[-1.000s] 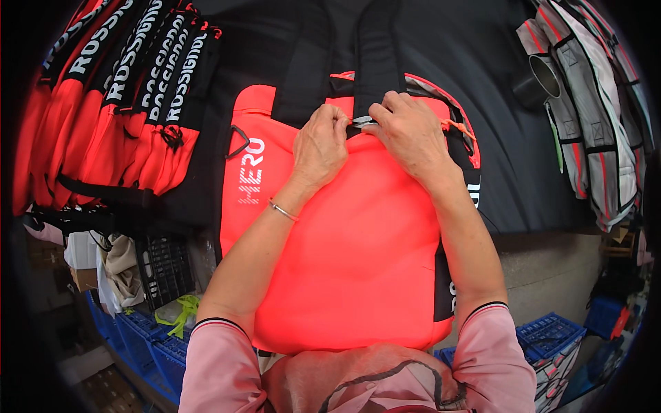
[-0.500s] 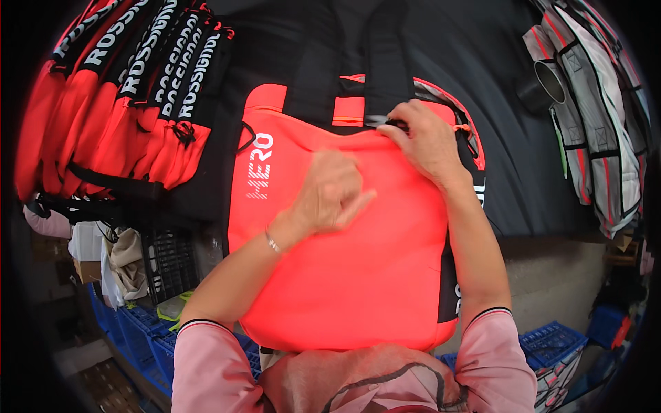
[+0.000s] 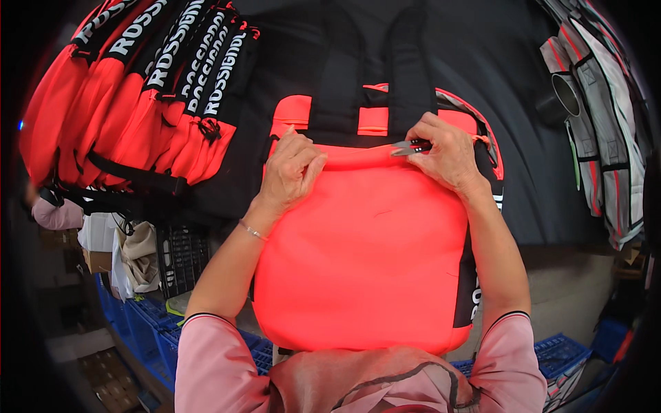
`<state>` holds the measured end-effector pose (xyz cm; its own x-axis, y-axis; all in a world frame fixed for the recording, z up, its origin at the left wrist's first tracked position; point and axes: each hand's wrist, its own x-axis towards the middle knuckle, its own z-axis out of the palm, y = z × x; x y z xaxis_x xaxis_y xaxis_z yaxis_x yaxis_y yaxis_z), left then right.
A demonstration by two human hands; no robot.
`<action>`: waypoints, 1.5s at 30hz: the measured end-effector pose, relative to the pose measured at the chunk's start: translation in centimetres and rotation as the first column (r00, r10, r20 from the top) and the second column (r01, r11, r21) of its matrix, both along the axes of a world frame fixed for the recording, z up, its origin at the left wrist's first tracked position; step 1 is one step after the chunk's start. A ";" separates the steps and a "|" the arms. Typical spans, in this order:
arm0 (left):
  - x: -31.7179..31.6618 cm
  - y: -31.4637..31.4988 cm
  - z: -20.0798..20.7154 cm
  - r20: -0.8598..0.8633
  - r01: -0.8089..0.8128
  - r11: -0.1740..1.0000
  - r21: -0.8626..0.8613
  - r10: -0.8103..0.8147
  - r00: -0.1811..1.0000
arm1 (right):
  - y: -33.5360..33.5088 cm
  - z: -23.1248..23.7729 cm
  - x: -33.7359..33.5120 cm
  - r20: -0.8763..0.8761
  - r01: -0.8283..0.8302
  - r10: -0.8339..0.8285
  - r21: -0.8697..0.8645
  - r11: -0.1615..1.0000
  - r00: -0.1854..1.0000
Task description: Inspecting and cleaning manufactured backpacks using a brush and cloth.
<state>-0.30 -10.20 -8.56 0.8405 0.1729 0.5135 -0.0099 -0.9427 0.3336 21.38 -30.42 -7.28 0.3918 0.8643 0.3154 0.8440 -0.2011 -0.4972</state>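
A bright red-orange backpack point(image 3: 365, 261) with black sides and two black shoulder straps point(image 3: 407, 69) lies flat in front of me. At its upper left, the fingers of my left hand point(image 3: 288, 167) are closed on the edge of the front panel, which is rolled over along the top. My right hand point(image 3: 444, 153) is closed around small thread snips point(image 3: 411, 147). Their grey blades point left, just over the panel's upper edge. A dark loose thread point(image 3: 383, 212) lies on the red fabric below them.
Red and black bags point(image 3: 131, 117) stand stacked on the left of the black-covered table point(image 3: 530, 186). Grey bags with red trim point(image 3: 599, 131) and a dark cylinder point(image 3: 561, 98) are at the right. Blue crates point(image 3: 148, 316) sit below, beside a black crate point(image 3: 180, 255).
My left hand has gone from above the panel's middle to its upper left edge and gripped it. The panel's top is now folded over, hiding its print. The snips show more plainly.
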 end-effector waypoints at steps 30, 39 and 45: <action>5.6 -1.4 -0.6 -0.054 -0.429 0.886 -0.177 0.427 0.903 | 1.5 -1.7 -2.7 -0.019 -0.048 0.048 -0.039 0.998 0.999; 5.9 -1.4 -0.9 -0.015 -0.218 0.953 0.209 0.226 0.974 | 1.6 -1.6 -2.8 -0.031 -0.043 0.043 -0.022 0.999 0.999; 6.0 -0.9 -1.7 0.057 -0.340 0.940 0.026 0.338 0.939 | 1.7 -1.6 -2.8 -0.035 -0.039 0.039 0.002 0.999 0.999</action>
